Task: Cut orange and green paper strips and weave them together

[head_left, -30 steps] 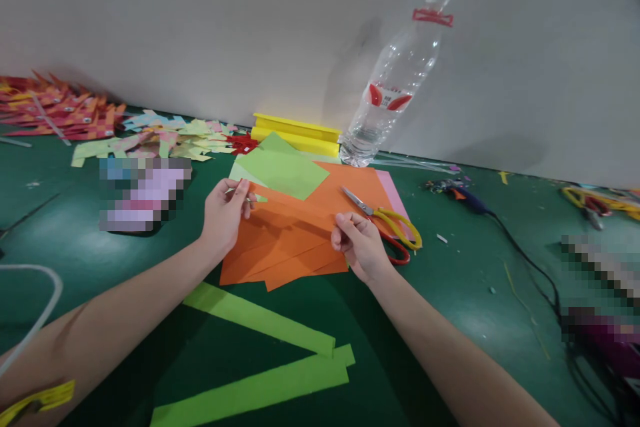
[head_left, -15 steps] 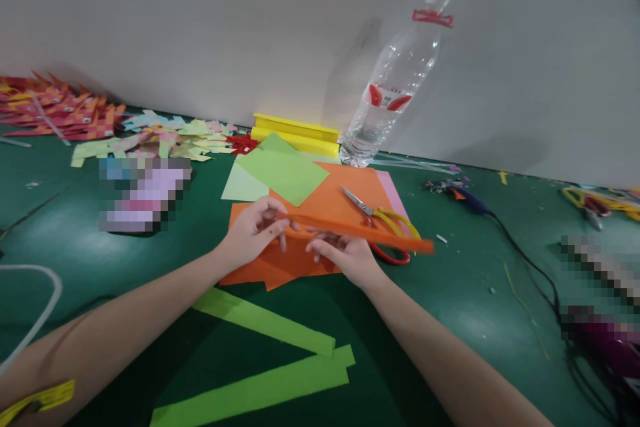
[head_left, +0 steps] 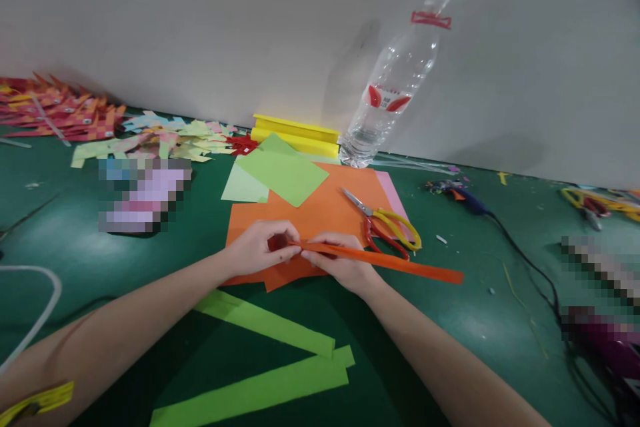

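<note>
Both my hands pinch a narrow orange paper strip [head_left: 400,264] near its left end. My left hand [head_left: 263,250] is closed on the very tip, with thumb and index finger pressed together. Right beside it, my right hand [head_left: 345,260] grips the strip, whose long free part sticks out to the right over the wrist. Beneath both hands lie orange paper sheets [head_left: 320,210]. Scissors [head_left: 383,220] with one yellow and one red handle rest partly on the sheets, just beyond my right hand. Two green paper strips [head_left: 280,327] lie on the table nearer to me.
A plastic bottle [head_left: 393,83] leans at the wall beside yellow folded pieces [head_left: 295,137]. A light green sheet [head_left: 285,170] tops the paper stack. Paper scraps [head_left: 165,140] and red-orange woven pieces [head_left: 65,110] lie back left. A dark corded tool [head_left: 467,200] lies right.
My hands have come closer together and lower, fingertips now meeting at the strip's left end. The strip's free end has swung down and to the right.
</note>
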### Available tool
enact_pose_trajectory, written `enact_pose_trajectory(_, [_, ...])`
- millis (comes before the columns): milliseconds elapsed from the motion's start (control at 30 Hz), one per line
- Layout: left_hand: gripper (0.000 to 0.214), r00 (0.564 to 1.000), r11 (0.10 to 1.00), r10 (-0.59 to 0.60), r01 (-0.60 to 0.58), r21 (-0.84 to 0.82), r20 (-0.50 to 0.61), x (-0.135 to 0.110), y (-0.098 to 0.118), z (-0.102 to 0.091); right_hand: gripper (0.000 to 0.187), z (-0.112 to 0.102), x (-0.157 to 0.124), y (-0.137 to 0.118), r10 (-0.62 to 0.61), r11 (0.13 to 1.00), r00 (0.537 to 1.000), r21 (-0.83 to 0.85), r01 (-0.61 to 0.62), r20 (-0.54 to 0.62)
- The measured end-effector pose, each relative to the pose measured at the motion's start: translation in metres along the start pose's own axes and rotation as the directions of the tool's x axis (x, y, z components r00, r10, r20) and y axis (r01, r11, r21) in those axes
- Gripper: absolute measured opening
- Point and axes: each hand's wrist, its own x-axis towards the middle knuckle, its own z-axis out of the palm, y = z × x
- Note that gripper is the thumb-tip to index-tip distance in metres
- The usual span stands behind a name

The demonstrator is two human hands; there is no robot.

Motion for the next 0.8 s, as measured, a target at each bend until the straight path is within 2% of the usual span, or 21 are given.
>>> enact_pose_trajectory(233, [0.013,1.0,1.0,-0.004,0.004,0.014,-0.024,0.001,0.0,0.0,0.013,0.0,0.001,-0.003,0.052,0.998,0.999,-0.026,-0.052,-0.001])
enact_pose_trajectory(433, [0.01,0.998,1.0,-0.013,0.014,0.012,-0.063,0.002,-0.001,0.001,0.018,0.001,-0.001,0.004,0.095,0.99,0.995,0.104,-0.092,-0.021])
enact_pose_trajectory(667, [0.015,0.997,0.999,-0.034,0.034,0.005,-0.066,0.003,-0.002,0.001,0.031,-0.001,-0.001,0.01,0.137,0.99,0.99,-0.027,-0.137,-0.015])
enact_pose_trajectory(800, [0.017,0.997,0.999,-0.045,0.046,0.016,-0.057,0.004,-0.002,0.002,0.031,-0.001,-0.001,0.01,0.145,0.989,0.989,-0.036,-0.146,-0.017])
